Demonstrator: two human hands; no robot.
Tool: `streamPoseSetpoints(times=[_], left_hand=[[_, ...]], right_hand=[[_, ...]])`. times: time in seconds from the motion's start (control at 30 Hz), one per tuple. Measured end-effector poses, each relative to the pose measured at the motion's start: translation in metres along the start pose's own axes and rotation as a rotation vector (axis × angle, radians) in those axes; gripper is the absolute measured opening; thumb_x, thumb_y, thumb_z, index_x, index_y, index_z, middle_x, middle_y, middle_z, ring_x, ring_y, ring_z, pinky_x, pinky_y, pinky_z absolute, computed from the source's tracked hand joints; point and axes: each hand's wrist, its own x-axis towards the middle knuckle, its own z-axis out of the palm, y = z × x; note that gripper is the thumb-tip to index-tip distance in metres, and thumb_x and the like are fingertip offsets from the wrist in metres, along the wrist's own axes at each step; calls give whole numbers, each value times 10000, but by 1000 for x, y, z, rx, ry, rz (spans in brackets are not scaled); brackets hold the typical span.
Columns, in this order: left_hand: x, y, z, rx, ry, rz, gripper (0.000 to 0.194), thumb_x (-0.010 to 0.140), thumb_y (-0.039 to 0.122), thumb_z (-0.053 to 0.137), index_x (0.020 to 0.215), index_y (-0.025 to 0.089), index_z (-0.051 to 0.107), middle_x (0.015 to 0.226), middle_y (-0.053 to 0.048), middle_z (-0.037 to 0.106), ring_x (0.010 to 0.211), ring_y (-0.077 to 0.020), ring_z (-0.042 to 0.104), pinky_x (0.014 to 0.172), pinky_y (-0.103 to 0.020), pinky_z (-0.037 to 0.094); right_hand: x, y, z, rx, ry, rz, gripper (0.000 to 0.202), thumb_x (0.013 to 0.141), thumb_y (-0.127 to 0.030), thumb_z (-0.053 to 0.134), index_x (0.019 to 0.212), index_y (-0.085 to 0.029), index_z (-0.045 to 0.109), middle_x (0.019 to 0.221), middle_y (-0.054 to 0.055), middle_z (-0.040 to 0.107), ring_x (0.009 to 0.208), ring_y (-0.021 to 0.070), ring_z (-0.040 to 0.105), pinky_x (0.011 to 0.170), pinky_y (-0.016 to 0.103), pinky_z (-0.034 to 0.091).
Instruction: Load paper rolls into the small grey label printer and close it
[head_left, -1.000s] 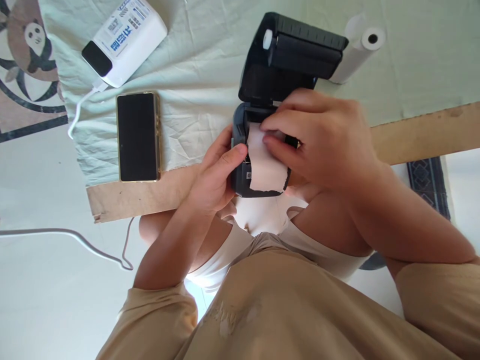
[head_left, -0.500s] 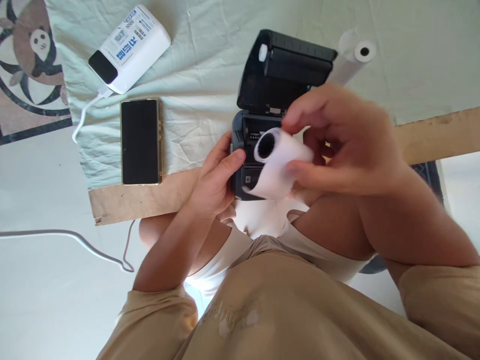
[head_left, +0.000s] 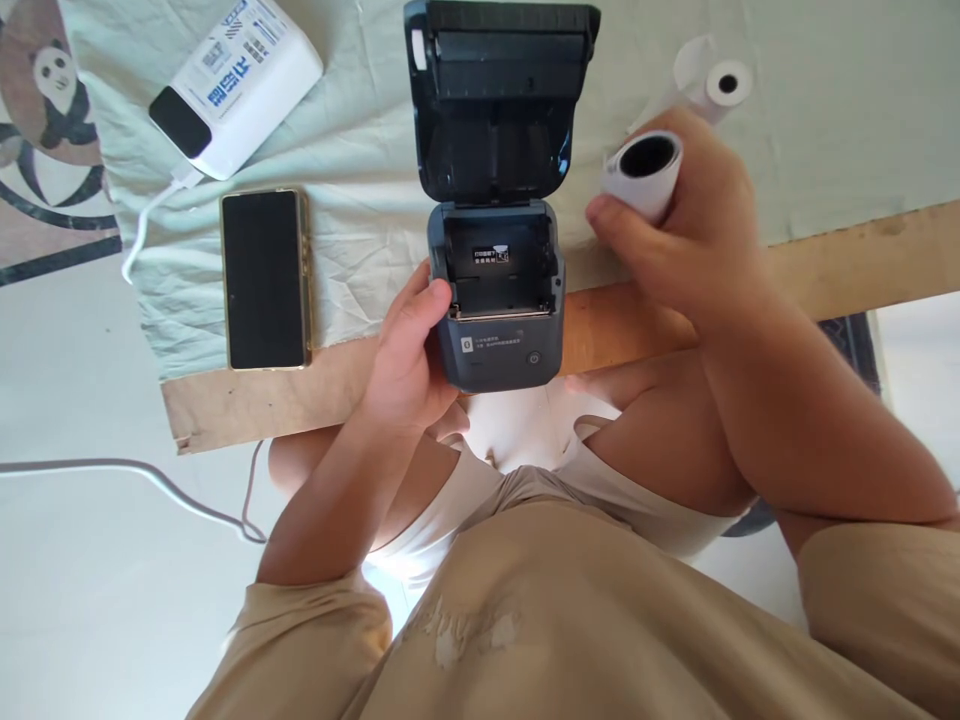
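Observation:
A dark grey portable label printer (head_left: 502, 355) is held by its left side in my left hand (head_left: 412, 350), thumb along the edge. Its black lid (head_left: 499, 120) is swung up, and the paper bay inside shows a small printed sticker and no roll. My right hand (head_left: 697, 220) grips a white paper roll (head_left: 649, 195) to the right of the printer, its dark hollow core facing up toward me. Just beyond that hand, a second white paper roll (head_left: 731, 88) with a loose end lies on the cloth.
A white power bank (head_left: 247, 90) with a plugged-in white cable (head_left: 142, 225) lies at the back left. Nearer stands a dark-screened phone (head_left: 264, 280) lying flat. Pale green cloth (head_left: 360, 220) covers the table, whose wooden edge (head_left: 247, 400) runs along the front.
My right hand has carried the paper roll away from the printer bay, to the right and up. The printer is turned more squarely toward me, its open lid now upright in view.

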Motion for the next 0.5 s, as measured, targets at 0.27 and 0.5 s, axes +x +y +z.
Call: streamPoseSetpoints(times=[0.27, 0.5], left_hand=[[-1, 2, 2, 19, 19, -40, 222, 992, 426, 695, 1064, 227, 760, 934, -56, 794, 1104, -307, 829, 771, -336, 663], [-1, 1, -1, 13, -7, -23, 252, 1042, 453, 672, 1058, 225, 777, 883, -38, 794, 964, -268, 826, 615, -293, 587]], right_hand=[[7, 6, 1, -300, -106, -34, 436, 784, -282, 845, 1165, -312, 635, 1182, 62, 804, 1012, 269, 688, 926, 449, 576], [-1, -2, -25, -59, 201, -319, 402, 843, -206, 688, 1236, -290, 662, 1178, 28, 787, 1117, 237, 754, 881, 419, 542]])
